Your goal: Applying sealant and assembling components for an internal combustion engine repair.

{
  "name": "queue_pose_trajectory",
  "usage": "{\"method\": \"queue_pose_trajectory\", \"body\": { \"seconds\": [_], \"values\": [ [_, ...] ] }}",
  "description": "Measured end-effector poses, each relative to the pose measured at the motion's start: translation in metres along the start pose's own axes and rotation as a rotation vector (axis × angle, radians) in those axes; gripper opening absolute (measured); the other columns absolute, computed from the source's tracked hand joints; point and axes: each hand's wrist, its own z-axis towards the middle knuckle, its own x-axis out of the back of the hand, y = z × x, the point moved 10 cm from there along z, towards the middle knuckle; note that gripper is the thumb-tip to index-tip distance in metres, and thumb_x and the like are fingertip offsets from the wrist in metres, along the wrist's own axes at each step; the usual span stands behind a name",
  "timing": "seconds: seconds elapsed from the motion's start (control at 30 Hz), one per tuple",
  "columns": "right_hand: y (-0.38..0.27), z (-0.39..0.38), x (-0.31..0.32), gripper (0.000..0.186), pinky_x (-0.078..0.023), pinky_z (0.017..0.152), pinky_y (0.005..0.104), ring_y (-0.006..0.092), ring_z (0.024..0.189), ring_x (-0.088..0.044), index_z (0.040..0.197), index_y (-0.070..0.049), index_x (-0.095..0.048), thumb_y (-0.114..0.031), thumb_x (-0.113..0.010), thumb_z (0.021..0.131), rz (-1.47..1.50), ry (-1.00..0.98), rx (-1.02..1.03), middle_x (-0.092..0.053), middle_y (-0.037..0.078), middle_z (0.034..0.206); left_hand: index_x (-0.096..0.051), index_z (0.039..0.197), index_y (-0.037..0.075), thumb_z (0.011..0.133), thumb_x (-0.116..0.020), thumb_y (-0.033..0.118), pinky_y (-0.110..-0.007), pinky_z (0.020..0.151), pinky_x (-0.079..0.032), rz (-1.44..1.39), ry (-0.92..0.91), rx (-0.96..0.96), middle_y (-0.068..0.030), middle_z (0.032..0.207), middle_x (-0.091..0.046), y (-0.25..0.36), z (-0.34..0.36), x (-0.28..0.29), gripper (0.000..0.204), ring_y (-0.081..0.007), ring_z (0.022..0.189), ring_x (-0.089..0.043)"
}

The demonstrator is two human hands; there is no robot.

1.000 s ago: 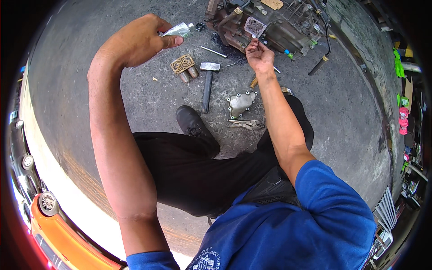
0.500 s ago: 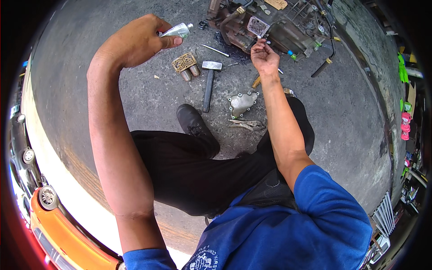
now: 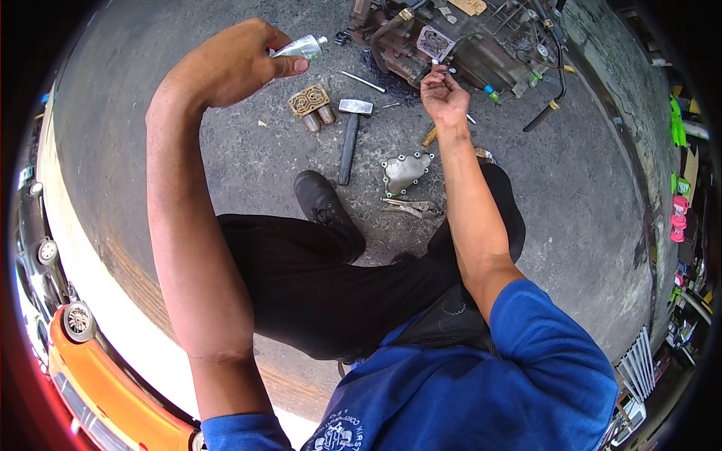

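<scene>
My left hand (image 3: 229, 64), raised at the upper left, is closed on a silver squeeze tube (image 3: 302, 49) whose nozzle points right. My right hand (image 3: 445, 96) is palm up with curled fingers, and its thumb and fingertips pinch together. Something small and pale shows at those fingertips, too small to name. Just beyond them is a grey rectangular flange (image 3: 435, 43) on a grimy metal engine or gearbox unit (image 3: 481, 64). Between my hands, a two-cylinder metal part with a tan patterned face (image 3: 310, 100) lies on the ground.
A hammer (image 3: 350, 143), a metal rod (image 3: 362, 81), a metal cover with bolts (image 3: 406, 173) and locking pliers (image 3: 410, 207) lie before my feet. A black hose (image 3: 543, 115) sticks out from the unit. Cars, one orange (image 3: 113, 383), stand at far left; assorted items line the right edge.
Both hands keep their holds and almost the same places. The whole view has shifted very slightly.
</scene>
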Motion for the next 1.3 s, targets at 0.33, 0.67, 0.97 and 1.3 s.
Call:
{"method": "queue_pose_trajectory", "body": {
  "seconds": [0.33, 0.67, 0.97, 1.3],
  "values": [
    [-0.006, 0.000, 0.000, 0.026, -0.049, 0.068, 0.0308, 0.0176, 0.073, -0.058, 0.106, 0.003, -0.059, -0.011, -0.037, 0.106, -0.052, 0.020, 0.004, -0.066, 0.009, 0.091, -0.076, 0.121, 0.002, 0.090, -0.071, 0.055, -0.045, 0.084, -0.059, 0.002, 0.017, 0.002, -0.0184, 0.100, -0.078, 0.001, 0.001, -0.001, 0.062, -0.0311, 0.092, -0.076],
    [-0.012, -0.001, 0.012, 0.027, -0.048, 0.068, 0.0300, 0.0168, 0.073, -0.058, 0.105, 0.003, -0.060, -0.012, -0.037, 0.105, -0.085, 0.082, 0.028, -0.066, 0.009, 0.091, -0.076, 0.121, 0.002, 0.091, -0.071, 0.055, -0.044, 0.085, -0.059, 0.024, 0.052, -0.016, -0.0181, 0.101, -0.078, 0.000, 0.003, -0.001, 0.061, -0.0314, 0.093, -0.076],
    [-0.012, 0.002, 0.003, 0.027, -0.048, 0.067, 0.0304, 0.0173, 0.073, -0.058, 0.106, 0.004, -0.059, -0.012, -0.036, 0.105, -0.068, 0.082, 0.023, -0.067, 0.010, 0.091, -0.077, 0.118, 0.001, 0.090, -0.071, 0.057, -0.044, 0.083, -0.059, -0.011, 0.023, -0.022, -0.0178, 0.098, -0.078, -0.003, 0.005, -0.003, 0.063, -0.0300, 0.089, -0.076],
    [-0.010, 0.001, -0.005, 0.026, -0.047, 0.068, 0.0316, 0.0188, 0.071, -0.056, 0.110, 0.007, -0.054, -0.007, -0.033, 0.106, -0.092, 0.053, 0.027, -0.064, 0.011, 0.092, -0.076, 0.120, 0.002, 0.093, -0.072, 0.049, -0.045, 0.085, -0.057, -0.013, 0.047, -0.002, -0.0206, 0.103, -0.077, 0.012, -0.006, 0.013, 0.054, -0.0345, 0.094, -0.074]
  ]
}}
